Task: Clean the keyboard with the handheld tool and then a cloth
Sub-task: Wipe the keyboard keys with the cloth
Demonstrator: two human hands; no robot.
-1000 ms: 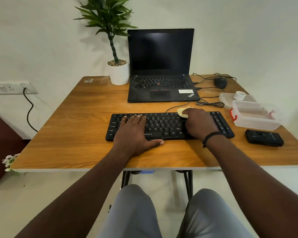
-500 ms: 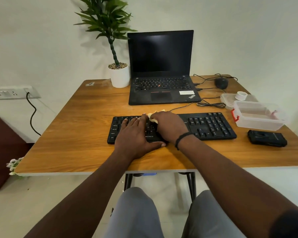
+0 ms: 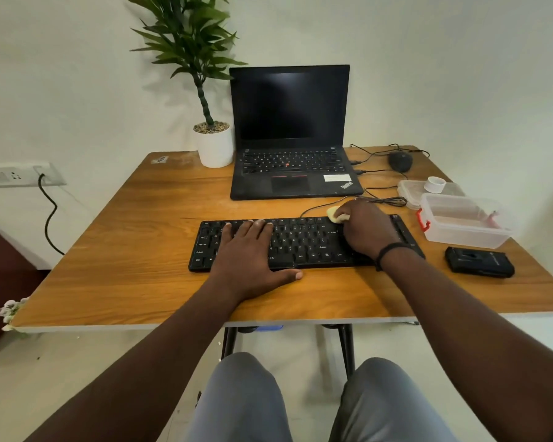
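I see the keyboard point(image 3: 304, 242) at frame center on the table point(image 3: 134, 250), its long side running left to right. Left hand point(image 3: 253, 253) lies flat on the keyboard's left half, fingers straight and together, thumb out along the near edge; same spot as 0.5 s ago. Right hand point(image 3: 366, 229) is curled round a pale yellow cloth point(image 3: 334, 215) and presses it at the keyboard's upper right, by the far edge; only a bit of cloth pokes out left of the fingers. That hand has swung: 0.5 s ago it was mid-keyboard, right beside the left hand; now the 2 hands are well apart, much as 1 s ago. A black band sits on the right wrist.

Right of frame: a clear box point(image 3: 466, 218) with a red latch, a black device point(image 3: 479, 261) just below it in the frame. Upper center: open laptop point(image 3: 291, 135), screen dark, a potted plant point(image 3: 213, 145) to its left, a mouse point(image 3: 400, 161) to its right.
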